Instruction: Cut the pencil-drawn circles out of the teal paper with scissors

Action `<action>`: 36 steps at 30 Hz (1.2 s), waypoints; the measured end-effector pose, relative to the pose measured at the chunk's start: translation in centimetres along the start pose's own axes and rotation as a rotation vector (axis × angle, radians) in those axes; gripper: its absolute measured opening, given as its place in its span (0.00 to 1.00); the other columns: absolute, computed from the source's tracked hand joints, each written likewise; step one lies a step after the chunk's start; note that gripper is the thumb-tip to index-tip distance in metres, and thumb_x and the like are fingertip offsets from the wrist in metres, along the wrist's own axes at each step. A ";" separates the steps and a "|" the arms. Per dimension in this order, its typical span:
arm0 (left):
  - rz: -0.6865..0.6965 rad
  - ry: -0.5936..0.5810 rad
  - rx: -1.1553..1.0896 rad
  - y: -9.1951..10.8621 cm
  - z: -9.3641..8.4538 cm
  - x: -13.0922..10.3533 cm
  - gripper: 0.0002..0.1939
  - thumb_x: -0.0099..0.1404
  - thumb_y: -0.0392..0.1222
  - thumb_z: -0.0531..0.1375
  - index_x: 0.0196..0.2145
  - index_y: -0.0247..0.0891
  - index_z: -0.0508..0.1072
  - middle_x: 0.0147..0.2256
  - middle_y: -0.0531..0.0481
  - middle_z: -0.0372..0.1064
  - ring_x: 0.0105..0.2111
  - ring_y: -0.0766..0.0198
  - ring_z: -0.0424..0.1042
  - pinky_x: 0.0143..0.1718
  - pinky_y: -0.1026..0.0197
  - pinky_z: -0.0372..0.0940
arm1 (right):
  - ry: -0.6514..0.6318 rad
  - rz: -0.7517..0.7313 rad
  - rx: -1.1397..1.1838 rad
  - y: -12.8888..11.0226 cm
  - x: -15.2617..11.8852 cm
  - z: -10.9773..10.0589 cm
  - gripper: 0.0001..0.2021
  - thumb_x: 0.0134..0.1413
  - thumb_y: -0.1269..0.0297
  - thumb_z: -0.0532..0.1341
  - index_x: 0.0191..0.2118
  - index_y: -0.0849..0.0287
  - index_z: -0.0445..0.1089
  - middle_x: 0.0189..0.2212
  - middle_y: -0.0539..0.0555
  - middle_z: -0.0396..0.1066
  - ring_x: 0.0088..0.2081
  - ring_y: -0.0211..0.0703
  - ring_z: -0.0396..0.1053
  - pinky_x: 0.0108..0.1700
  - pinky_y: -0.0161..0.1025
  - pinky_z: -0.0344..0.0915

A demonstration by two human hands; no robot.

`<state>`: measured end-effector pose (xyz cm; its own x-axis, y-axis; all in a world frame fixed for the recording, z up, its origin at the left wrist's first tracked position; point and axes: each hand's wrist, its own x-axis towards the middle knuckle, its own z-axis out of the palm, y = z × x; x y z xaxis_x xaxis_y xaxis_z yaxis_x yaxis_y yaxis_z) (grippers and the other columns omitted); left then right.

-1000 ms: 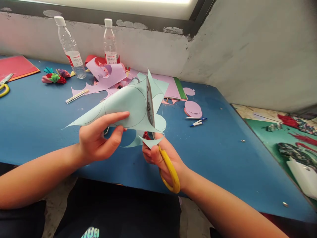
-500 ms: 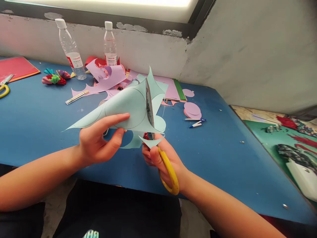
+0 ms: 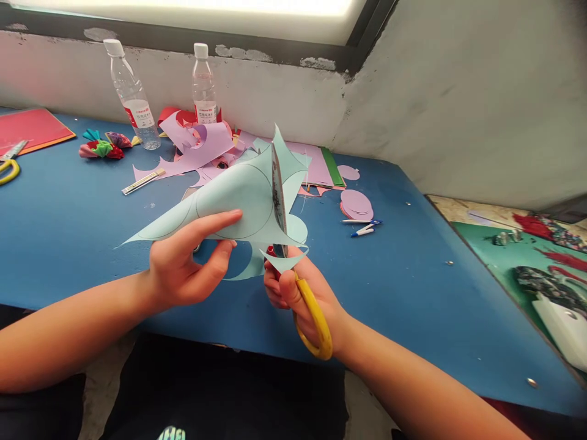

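Pinched between its thumb and fingers, my left hand holds a light blue sheet of paper with circle outlines drawn on it. My right hand grips yellow-handled scissors, whose blades stand against the sheet's right part, pointing up and away. A curved strip of the same paper hangs over the scissors near my right thumb. Beneath the sheet, a light blue circle shows beside the blades.
Purple and red scraps lie behind the sheet, by two bottles. Purple circles and pens are on the blue table at right. Another pair of scissors lies far left, near a red folder.
Both hands, the sheet and the scissors are almost where they were; my left hand and the sheet have shifted very slightly to the right.
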<state>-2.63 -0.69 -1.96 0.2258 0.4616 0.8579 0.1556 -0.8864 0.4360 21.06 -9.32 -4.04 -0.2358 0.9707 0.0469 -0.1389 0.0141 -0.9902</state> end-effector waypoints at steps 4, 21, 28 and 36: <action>0.021 0.003 0.009 -0.2 0.1 -0.1 0.25 0.82 0.36 0.68 0.72 0.49 0.86 0.54 0.46 0.93 0.34 0.62 0.89 0.48 0.58 0.89 | 0.006 0.002 -0.011 0.3 0.0 -0.2 0.35 0.72 0.21 0.69 0.54 0.51 0.69 0.32 0.43 0.57 0.29 0.40 0.50 0.30 0.41 0.50; 0.013 0.001 -0.001 0.1 0.3 -0.2 0.29 0.80 0.36 0.69 0.74 0.54 0.84 0.53 0.47 0.92 0.31 0.61 0.87 0.47 0.55 0.92 | 0.020 -0.007 -0.018 0.3 -0.2 0.0 0.37 0.72 0.20 0.68 0.55 0.52 0.70 0.32 0.44 0.58 0.29 0.40 0.52 0.30 0.41 0.50; -0.004 0.008 -0.006 0.0 0.2 -0.2 0.25 0.82 0.39 0.68 0.73 0.51 0.85 0.48 0.46 0.93 0.35 0.58 0.89 0.48 0.54 0.91 | 0.022 -0.011 -0.024 0.3 -0.2 0.0 0.38 0.72 0.19 0.67 0.56 0.52 0.70 0.32 0.44 0.57 0.29 0.41 0.50 0.31 0.42 0.49; -0.007 0.017 -0.034 0.2 0.1 -0.2 0.26 0.82 0.37 0.68 0.72 0.53 0.86 0.45 0.48 0.92 0.31 0.60 0.87 0.47 0.54 0.90 | 0.016 -0.018 -0.032 0.3 -0.3 -0.1 0.37 0.71 0.18 0.68 0.54 0.52 0.68 0.31 0.42 0.55 0.29 0.40 0.49 0.30 0.41 0.48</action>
<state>-2.50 -0.94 -2.06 0.2082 0.4678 0.8590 0.1239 -0.8838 0.4512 21.19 -9.55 -4.36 -0.2181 0.9739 0.0624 -0.1123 0.0385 -0.9929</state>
